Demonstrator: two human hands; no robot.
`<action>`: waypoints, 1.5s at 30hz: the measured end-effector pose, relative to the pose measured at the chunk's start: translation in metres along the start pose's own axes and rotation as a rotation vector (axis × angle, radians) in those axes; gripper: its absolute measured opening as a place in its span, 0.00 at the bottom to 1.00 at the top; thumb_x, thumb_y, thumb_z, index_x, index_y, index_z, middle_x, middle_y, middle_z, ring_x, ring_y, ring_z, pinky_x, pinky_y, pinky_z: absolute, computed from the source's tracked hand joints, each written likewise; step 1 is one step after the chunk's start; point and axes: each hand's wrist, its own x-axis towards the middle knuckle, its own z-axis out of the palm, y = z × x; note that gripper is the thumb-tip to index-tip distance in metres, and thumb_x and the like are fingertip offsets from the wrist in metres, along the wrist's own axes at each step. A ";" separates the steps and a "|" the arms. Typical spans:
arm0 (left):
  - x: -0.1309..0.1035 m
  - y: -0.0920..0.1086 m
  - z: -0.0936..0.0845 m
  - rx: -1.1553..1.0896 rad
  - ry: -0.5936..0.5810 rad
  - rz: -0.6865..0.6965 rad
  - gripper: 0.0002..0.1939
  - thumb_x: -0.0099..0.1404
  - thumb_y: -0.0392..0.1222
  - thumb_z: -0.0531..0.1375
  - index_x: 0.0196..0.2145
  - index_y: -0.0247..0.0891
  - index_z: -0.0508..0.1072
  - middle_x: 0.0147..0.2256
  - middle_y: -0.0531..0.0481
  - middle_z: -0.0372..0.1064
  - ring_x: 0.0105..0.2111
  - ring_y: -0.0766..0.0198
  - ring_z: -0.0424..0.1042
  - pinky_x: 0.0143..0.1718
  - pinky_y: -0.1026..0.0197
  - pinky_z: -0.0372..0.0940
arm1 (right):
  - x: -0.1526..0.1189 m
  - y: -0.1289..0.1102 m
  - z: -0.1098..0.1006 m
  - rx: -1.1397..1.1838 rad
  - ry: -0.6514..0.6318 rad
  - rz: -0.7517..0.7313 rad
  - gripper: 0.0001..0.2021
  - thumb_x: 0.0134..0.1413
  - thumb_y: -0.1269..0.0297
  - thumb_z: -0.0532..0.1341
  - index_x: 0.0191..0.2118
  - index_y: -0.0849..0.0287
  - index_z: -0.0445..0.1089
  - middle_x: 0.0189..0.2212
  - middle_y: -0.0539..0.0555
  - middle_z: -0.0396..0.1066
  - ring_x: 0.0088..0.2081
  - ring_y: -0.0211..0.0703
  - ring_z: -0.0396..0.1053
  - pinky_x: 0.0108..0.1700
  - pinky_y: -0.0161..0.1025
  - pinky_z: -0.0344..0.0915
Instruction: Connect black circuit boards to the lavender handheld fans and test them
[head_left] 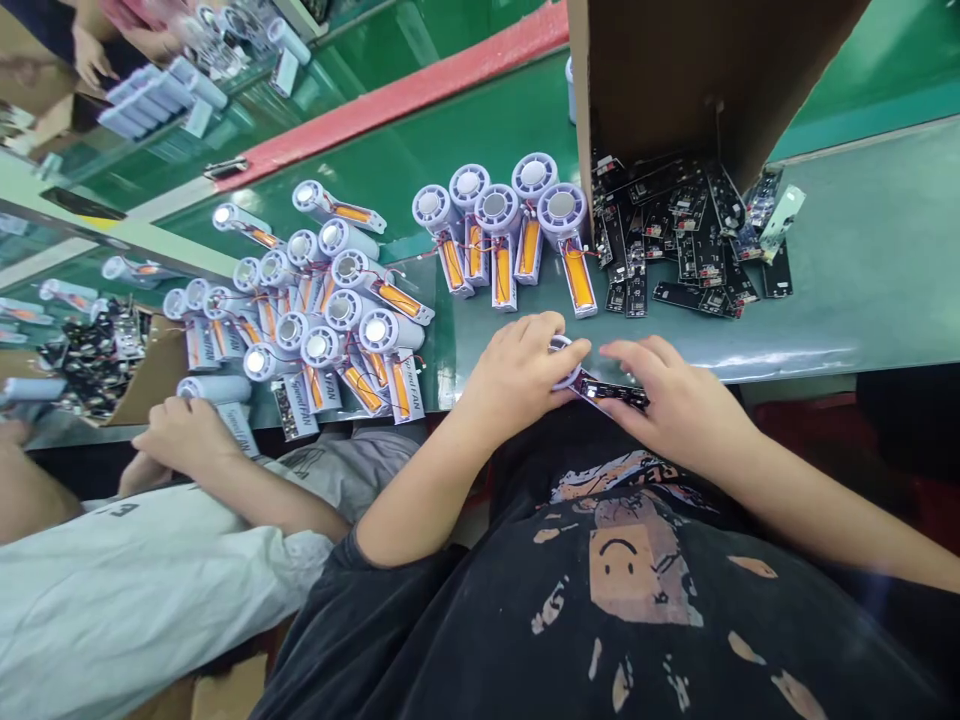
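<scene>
Near the table's front edge, my left hand (525, 370) is wrapped round the round head of a pale purple fan unit (564, 362). My right hand (667, 395) grips the other end of that unit, thumb below and fingers above. A black circuit board (613, 393) lies along the unit's handle between my hands. Just beyond, several fan units (576, 270) stand with orange batteries and thin red wires showing. To their right is a loose pile of black circuit boards (701, 240) at the mouth of a cardboard box (675, 70).
More fan units (345, 310) crowd the table (870, 260) on the left. A co-worker's hands (187, 437) hold a fan unit (238, 425) beside me. Another box (154, 375) holds boards at far left. A red strip (405, 95) crosses behind.
</scene>
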 end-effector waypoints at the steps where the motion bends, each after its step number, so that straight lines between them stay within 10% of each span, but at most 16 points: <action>1: 0.000 0.002 0.002 -0.023 0.002 -0.026 0.18 0.65 0.48 0.64 0.51 0.40 0.72 0.47 0.40 0.68 0.44 0.52 0.69 0.45 0.49 0.68 | -0.001 0.000 -0.003 -0.110 0.017 -0.052 0.17 0.60 0.57 0.59 0.53 0.52 0.69 0.43 0.56 0.71 0.30 0.41 0.67 0.28 0.38 0.54; 15: -0.010 0.021 0.006 -0.159 0.092 -0.106 0.21 0.66 0.42 0.62 0.57 0.41 0.69 0.58 0.39 0.67 0.58 0.45 0.64 0.56 0.43 0.62 | -0.001 0.018 -0.012 -0.341 0.102 -0.382 0.14 0.68 0.57 0.54 0.43 0.55 0.75 0.27 0.54 0.70 0.32 0.45 0.65 0.36 0.42 0.54; 20: -0.008 0.021 0.004 -0.137 0.096 0.043 0.08 0.70 0.38 0.56 0.42 0.42 0.75 0.52 0.48 0.75 0.59 0.52 0.66 0.62 0.45 0.57 | -0.005 0.025 -0.005 -0.238 0.093 -0.297 0.18 0.66 0.49 0.54 0.46 0.57 0.72 0.32 0.55 0.72 0.28 0.43 0.65 0.33 0.40 0.57; 31: -0.003 0.010 0.004 -0.153 0.040 0.085 0.07 0.71 0.39 0.56 0.41 0.43 0.75 0.52 0.47 0.74 0.57 0.51 0.67 0.57 0.44 0.61 | -0.008 0.030 -0.007 -0.216 0.130 -0.405 0.11 0.66 0.60 0.56 0.43 0.47 0.77 0.32 0.52 0.71 0.26 0.37 0.61 0.31 0.39 0.59; 45: 0.002 0.029 -0.003 -0.417 0.048 -0.190 0.11 0.63 0.31 0.59 0.44 0.38 0.70 0.50 0.43 0.72 0.53 0.52 0.67 0.57 0.46 0.63 | -0.009 0.016 -0.017 -0.270 0.143 -0.239 0.12 0.64 0.60 0.59 0.47 0.56 0.77 0.32 0.54 0.68 0.30 0.41 0.67 0.30 0.38 0.63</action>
